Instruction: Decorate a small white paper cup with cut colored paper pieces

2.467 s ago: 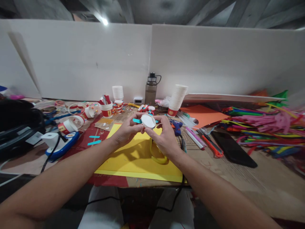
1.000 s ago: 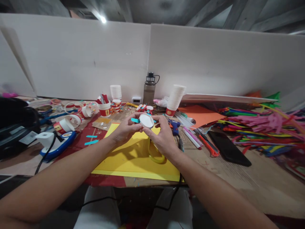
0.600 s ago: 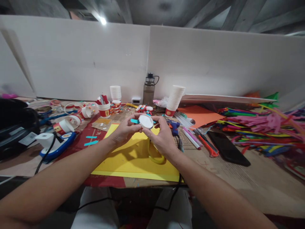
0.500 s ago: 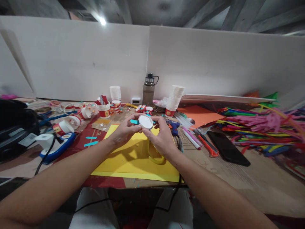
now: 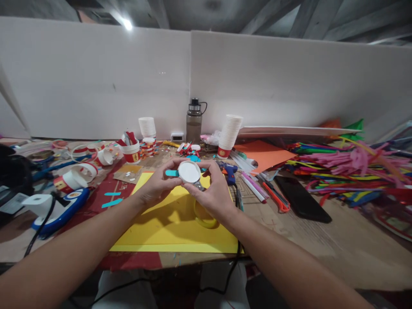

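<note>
A round white disc (image 5: 189, 172), with a raised rim like a cup bottom, is held between my two hands above the yellow paper (image 5: 154, 231). My left hand (image 5: 161, 182) grips its left side, where a teal strip (image 5: 172, 173) sticks out. Fingers of my right hand (image 5: 210, 189) close round its right edge. Under my right hand a yellow ring (image 5: 206, 221) rests on the paper. Two more teal strips (image 5: 112, 203) lie on the red surface to the left.
Behind stand a bottle (image 5: 194, 122), stacked paper cups (image 5: 230, 135) and a cup of red pieces (image 5: 130, 151). Rightward lie a blue glue gun (image 5: 230, 171), markers (image 5: 254, 186), a black phone (image 5: 302, 199) and colourful pipe cleaners (image 5: 357, 163). Cut cups (image 5: 72, 180) lie left.
The whole view has shifted slightly, so things appear further left. Both hands still hold the white disc, which now faces the camera a little more.
</note>
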A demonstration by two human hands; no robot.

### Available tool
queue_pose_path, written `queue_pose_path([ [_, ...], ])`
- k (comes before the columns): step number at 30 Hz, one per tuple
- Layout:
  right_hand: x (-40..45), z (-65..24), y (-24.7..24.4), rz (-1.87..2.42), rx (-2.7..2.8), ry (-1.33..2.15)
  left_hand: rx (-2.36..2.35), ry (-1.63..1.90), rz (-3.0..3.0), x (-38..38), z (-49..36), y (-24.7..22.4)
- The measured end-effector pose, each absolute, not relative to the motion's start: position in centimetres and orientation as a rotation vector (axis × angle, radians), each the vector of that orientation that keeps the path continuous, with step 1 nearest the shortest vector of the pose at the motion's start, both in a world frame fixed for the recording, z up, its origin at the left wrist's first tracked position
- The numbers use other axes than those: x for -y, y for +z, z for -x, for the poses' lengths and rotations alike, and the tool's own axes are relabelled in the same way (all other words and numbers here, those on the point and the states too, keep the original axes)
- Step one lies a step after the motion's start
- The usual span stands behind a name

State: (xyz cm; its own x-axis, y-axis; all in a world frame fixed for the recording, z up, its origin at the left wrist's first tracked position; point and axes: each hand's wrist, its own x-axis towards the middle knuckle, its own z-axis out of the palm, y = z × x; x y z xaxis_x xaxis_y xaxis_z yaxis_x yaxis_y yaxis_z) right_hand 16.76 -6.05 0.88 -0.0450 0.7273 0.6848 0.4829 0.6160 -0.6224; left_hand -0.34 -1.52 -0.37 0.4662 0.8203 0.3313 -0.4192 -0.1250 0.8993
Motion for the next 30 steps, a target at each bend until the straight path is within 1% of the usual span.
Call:
queue_pose_path([
  [18,6.4,-16.9,0.2,0.997,1.664,0.474,-0.591,0.956,-1.394,0.8,1.4,-1.9],
  [30,6.2,-17.0,0.0,1.013,1.659,0.458,-0.574,0.971,-1.390,0.8,1.2,-2.0],
])
